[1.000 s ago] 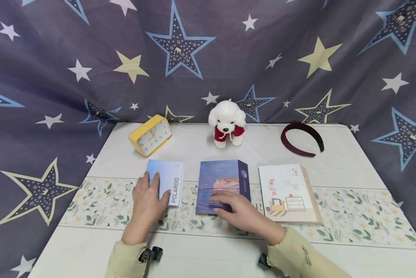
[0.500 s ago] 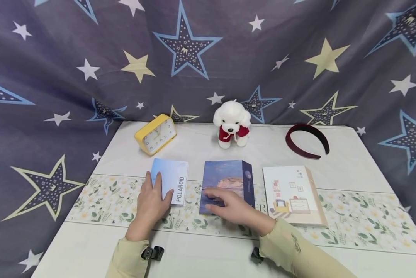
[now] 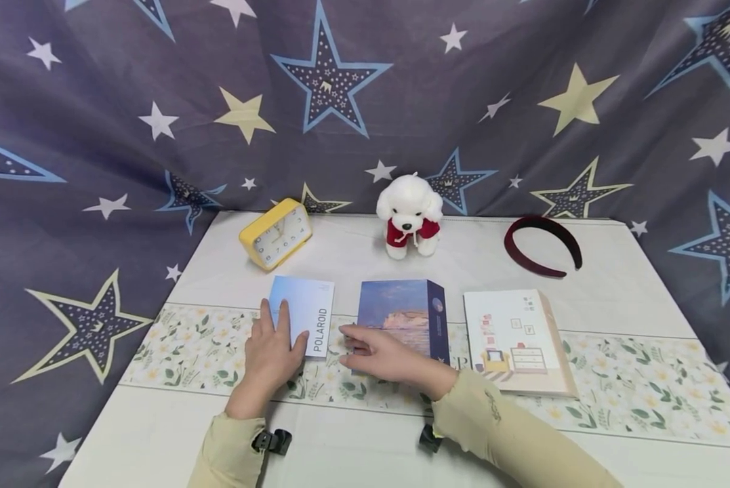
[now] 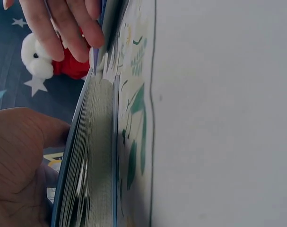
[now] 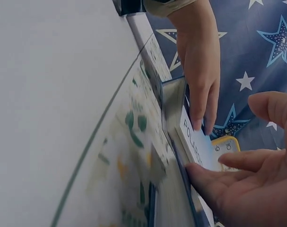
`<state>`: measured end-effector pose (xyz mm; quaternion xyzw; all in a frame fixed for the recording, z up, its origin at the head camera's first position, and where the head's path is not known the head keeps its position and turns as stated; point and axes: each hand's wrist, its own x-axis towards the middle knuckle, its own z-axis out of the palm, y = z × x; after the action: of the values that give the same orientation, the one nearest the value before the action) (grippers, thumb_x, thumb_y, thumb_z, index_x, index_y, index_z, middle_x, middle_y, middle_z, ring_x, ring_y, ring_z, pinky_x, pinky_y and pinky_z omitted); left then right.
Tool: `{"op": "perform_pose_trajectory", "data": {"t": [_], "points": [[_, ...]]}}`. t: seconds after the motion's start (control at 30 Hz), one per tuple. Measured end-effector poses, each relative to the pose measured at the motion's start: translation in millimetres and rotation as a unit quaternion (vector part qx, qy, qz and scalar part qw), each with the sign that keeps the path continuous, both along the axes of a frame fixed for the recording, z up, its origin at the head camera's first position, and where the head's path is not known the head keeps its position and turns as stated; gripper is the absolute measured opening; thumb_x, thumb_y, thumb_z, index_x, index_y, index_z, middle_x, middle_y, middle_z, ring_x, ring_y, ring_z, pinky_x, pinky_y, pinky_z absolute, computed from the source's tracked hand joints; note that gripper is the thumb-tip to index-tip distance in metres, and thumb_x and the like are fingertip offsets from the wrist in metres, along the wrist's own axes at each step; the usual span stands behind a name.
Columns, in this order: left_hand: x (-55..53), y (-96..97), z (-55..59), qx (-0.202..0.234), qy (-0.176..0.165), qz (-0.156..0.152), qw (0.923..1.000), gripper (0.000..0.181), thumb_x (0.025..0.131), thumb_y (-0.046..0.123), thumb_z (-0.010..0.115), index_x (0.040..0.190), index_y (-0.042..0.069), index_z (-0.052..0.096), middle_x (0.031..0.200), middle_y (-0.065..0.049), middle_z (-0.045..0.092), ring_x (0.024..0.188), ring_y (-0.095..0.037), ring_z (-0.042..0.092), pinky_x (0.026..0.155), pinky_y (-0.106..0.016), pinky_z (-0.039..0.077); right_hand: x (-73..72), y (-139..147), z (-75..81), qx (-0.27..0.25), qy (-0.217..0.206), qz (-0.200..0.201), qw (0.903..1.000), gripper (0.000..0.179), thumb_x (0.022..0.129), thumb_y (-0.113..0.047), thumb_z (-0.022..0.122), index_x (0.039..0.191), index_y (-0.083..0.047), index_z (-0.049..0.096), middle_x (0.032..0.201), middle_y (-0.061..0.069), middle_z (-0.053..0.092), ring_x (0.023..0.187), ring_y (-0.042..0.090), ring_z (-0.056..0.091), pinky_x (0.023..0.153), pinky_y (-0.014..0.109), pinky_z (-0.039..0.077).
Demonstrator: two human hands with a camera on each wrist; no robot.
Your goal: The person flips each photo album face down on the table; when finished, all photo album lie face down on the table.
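Note:
My left hand lies on a pale blue book marked POLAROID, its fingers extended over the cover. In the left wrist view, the thumb side of that hand rests against the book's cover, above its thick stack of pages. My right hand is over the lower left of a dark blue book with a seascape cover, fingers loosely bent, their tips near the gap between the two books. Nothing shows between its thumb and fingers in the right wrist view, where the thumb is close to the seascape book's edge.
A white book with a furniture drawing lies at right. Behind stand a yellow alarm clock, a white plush dog in red and a dark red headband. A starred cloth hangs behind the table.
My right hand has slid left across the seascape book toward the POLAROID book. The left hand has stayed on its book. The whole view has shifted slightly.

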<state>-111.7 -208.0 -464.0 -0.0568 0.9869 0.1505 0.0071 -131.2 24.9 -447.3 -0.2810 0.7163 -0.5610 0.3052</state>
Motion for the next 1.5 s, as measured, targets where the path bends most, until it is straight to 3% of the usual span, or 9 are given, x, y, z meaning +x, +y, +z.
{"op": "perform_pose_trajectory", "data": {"t": [0.23, 0.63, 0.83, 1.0, 1.13, 1.37, 1.5], "points": [[-0.8, 1.6, -1.5, 0.007, 0.011, -0.001, 0.9999, 0.076, 0.096, 0.036, 0.052, 0.153, -0.003, 0.019, 0.156, -0.033, -0.002, 0.135, -0.053, 0.022, 0.098, -0.069, 0.03, -0.5, -15, -2.9, 0.01, -0.037, -0.015, 0.9992, 0.065, 0.1, -0.022, 0.056, 0.152, 0.001, 0.025, 0.151, 0.023, 0.036, 0.136, 0.034, 0.041, 0.109, 0.042, 0.036], [-2.7, 4.0, -0.3, 0.011, 0.007, 0.003, 0.9999, 0.077, 0.096, 0.036, 0.051, 0.154, -0.002, 0.018, 0.157, -0.032, -0.003, 0.135, -0.052, 0.022, 0.094, -0.07, 0.034, -0.4, -23, -7.9, -0.048, -0.125, -0.022, 0.9907, 0.073, 0.099, -0.026, 0.056, 0.155, -0.001, 0.016, 0.159, 0.018, 0.019, 0.143, 0.034, 0.027, 0.115, 0.044, 0.024], [-2.7, 4.0, 1.7, 0.014, 0.005, 0.004, 0.9999, 0.077, 0.096, 0.036, 0.051, 0.154, -0.002, 0.017, 0.157, -0.031, -0.003, 0.135, -0.051, 0.022, 0.092, -0.07, 0.035, 0.1, -25, -7.6, -0.057, -0.16, -0.035, 0.9849, 0.074, 0.097, -0.027, 0.058, 0.155, -0.003, 0.019, 0.16, 0.018, 0.018, 0.137, 0.036, 0.038, 0.112, 0.048, 0.028], [-2.8, 4.1, 0.6, 0.016, 0.001, 0.002, 0.9999, 0.078, 0.096, 0.037, 0.052, 0.154, -0.002, 0.017, 0.157, -0.031, -0.003, 0.135, -0.051, 0.022, 0.091, -0.07, 0.036, 1.6, -28, -9.9, -0.07, -0.191, -0.044, 0.978, 0.073, 0.098, -0.024, 0.058, 0.154, -0.001, 0.019, 0.16, 0.019, 0.016, 0.125, 0.038, 0.051, 0.113, 0.048, 0.028], [-2.3, 4.1, -0.8, 0.018, -0.001, 0.003, 0.9998, 0.079, 0.096, 0.038, 0.052, 0.154, -0.002, 0.017, 0.157, -0.031, -0.004, 0.135, -0.051, 0.022, 0.09, -0.07, 0.037, 4.3, -30, -11.1, -0.081, -0.212, -0.049, 0.9726, 0.073, 0.098, -0.023, 0.057, 0.155, -0.001, 0.018, 0.16, 0.019, 0.013, 0.123, 0.039, 0.053, 0.114, 0.049, 0.026], [0.1, 2.8, -1.3, 0.017, 0.006, 0.007, 0.9998, 0.078, 0.096, 0.037, 0.053, 0.153, -0.002, 0.018, 0.157, -0.031, -0.001, 0.135, -0.051, 0.023, 0.09, -0.071, 0.037, 8.2, -37, -15.1, -0.145, -0.263, -0.061, 0.9519, 0.072, 0.097, -0.012, 0.055, 0.154, 0.004, 0.013, 0.161, 0.019, 0.008, 0.139, 0.036, 0.033, 0.109, 0.046, 0.036], [1.6, 2.7, 0.4, 0.024, 0.006, 0.007, 0.9997, 0.079, 0.095, 0.036, 0.054, 0.153, -0.002, 0.018, 0.157, -0.031, -0.001, 0.135, -0.051, 0.022, 0.09, -0.072, 0.036, 9.8, -39, -16.4, -0.161, -0.278, -0.072, 0.9441, 0.068, 0.1, -0.013, 0.052, 0.154, 0.004, 0.013, 0.161, 0.019, 0.011, 0.14, 0.036, 0.032, 0.108, 0.046, 0.036]]}}
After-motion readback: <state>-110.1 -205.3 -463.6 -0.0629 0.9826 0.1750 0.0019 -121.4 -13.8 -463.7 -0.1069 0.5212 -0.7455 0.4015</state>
